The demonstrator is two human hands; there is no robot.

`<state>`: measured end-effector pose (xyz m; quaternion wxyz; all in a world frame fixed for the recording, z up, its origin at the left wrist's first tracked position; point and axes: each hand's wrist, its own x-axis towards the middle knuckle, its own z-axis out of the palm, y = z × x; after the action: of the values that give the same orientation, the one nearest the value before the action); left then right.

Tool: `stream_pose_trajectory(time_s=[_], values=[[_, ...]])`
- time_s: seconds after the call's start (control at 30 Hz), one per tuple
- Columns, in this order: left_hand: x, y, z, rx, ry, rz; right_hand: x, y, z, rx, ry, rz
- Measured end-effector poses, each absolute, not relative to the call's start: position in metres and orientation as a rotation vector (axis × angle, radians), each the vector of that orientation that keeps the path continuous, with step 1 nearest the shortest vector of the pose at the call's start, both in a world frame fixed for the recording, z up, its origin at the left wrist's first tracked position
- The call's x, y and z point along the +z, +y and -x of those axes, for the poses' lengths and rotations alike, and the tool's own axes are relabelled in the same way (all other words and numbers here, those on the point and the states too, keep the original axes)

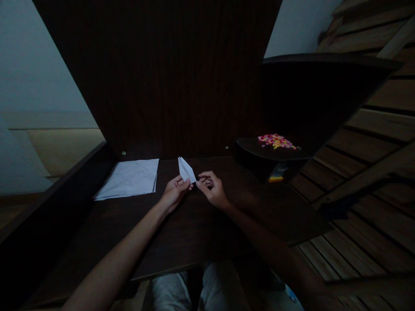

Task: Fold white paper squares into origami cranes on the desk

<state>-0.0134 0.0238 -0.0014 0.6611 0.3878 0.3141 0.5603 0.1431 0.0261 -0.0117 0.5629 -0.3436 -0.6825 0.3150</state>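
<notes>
A small piece of folded white paper (pixel 186 169) with pointed tips stands up over the dark desk, a little left of the middle of the head view. My left hand (pixel 175 191) pinches its lower edge, thumb in front and fingers behind. Just to the right, my right hand (pixel 212 188) is curled, with thumb and index finger apart near the paper's lower right corner. Nothing shows between those fingers, and whether a fingertip brushes the paper is too dim to tell.
White paper sheets (pixel 129 179) lie stacked on the desk (pixel 194 233) at the left. On a small corner shelf (pixel 256 149) at the right sits a pile of pink, red and yellow bits (pixel 277 141). A dark panel (pixel 175 77) rises behind. Wooden slats (pixel 372 207) stand at the right.
</notes>
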Motion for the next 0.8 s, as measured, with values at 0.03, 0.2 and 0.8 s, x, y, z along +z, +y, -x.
stream_pose_trajectory(time_s=[0.03,0.2,0.8], values=[[-0.0015,0.0236,0.0133,1.264,0.707,-0.883,-0.0121,0.0259,-0.1431,0.688,-1.641,0.822],[-0.0052,0.0244,0.0131,1.254,0.707,-0.903,-0.0124,0.0265,-0.1433,0.504,-1.780,0.803],[-0.0091,0.0249,0.0128,1.303,0.884,-1.056,-0.0129,0.0320,-0.1491,0.339,-1.855,0.781]])
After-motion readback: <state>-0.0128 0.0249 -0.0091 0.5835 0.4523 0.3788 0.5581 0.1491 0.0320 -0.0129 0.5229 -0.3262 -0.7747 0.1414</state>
